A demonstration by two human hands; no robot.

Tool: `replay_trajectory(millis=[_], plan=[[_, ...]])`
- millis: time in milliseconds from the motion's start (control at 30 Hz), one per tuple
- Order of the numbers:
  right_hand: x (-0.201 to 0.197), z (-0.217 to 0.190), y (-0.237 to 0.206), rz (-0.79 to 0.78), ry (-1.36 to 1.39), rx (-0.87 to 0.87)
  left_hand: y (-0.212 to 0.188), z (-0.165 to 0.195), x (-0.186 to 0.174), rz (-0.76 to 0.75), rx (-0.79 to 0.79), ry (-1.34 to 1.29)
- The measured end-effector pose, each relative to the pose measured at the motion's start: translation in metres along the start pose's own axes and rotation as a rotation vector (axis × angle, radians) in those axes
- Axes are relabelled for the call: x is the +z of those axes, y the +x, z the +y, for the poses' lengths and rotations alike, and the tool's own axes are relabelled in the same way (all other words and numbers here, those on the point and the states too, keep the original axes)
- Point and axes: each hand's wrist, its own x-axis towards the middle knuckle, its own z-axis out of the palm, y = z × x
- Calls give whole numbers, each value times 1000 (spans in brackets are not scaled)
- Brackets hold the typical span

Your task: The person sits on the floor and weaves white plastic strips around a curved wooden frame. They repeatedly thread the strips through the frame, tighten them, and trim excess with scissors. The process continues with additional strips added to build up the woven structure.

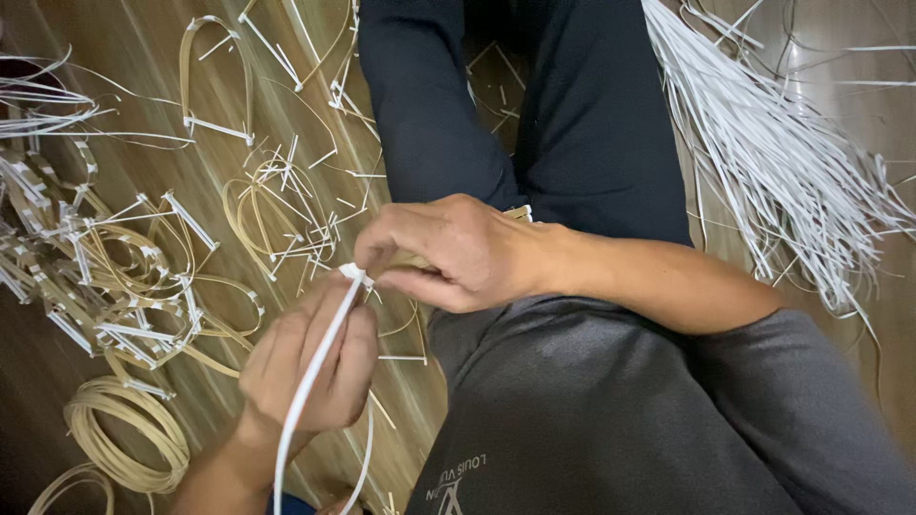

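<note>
Pinching white strip (307, 381), right hand (448, 253), floor crowded.

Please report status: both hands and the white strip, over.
Left hand grips white strip. Right hand pinches its end at a tan piece. Finished loops lie beside; nothing blocks.

Bare forearms, dark navy trousers, grey printed garment over lap.

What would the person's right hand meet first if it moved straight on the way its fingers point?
Probably the left hand: the right hand points left, its fingers pinching the white strip right at the left fingers. Depth is unclear.
</note>
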Motion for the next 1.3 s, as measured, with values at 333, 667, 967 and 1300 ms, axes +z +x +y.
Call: replay_trajectory(millis=[333, 667, 967, 1300], plan=[[7, 4, 3, 6, -71, -41, 1, -2, -1, -24, -4, 22], [-4, -2, 3, 17, -49, 11, 0, -5, -6, 25, 22, -54], [0, -2, 3, 8, -37, 59, -2, 3, 0, 65, -73, -50], [-8, 2, 1, 52, -61, 58, -6, 9, -8, 84, -138, -153]])
